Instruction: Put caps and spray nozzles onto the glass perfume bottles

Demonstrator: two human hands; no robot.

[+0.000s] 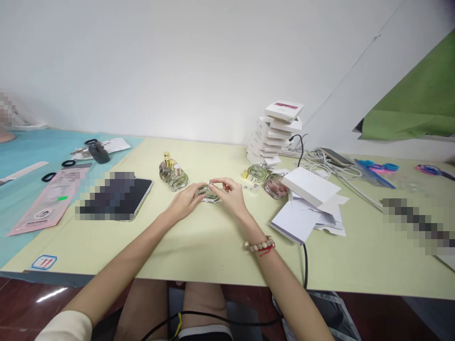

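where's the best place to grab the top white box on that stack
Probably by its left and right sides, coming from the near side: the top box has nothing on it, its sides show above the stack, and the wall stands behind.

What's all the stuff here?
bottle: 1, clear, between hands
capped bottles: about 3, gold/silver tops, left
other bottles: 2, clear and pink, right
stacked boxes: several, white, back
loose boxes: several, white, right
tablet: 1, black, left
packet: 1, pink, left
jar: 1, dark, left
rings: 2, black, left
cables: several, white and black, right
sheet: 1, green, right wall
sticker: 1, blue-edged, left
tabletop: 1, pale yellow, below hands
bracelet: 1, beige, right wrist
left hand and right hand: 2, bare, at bottle
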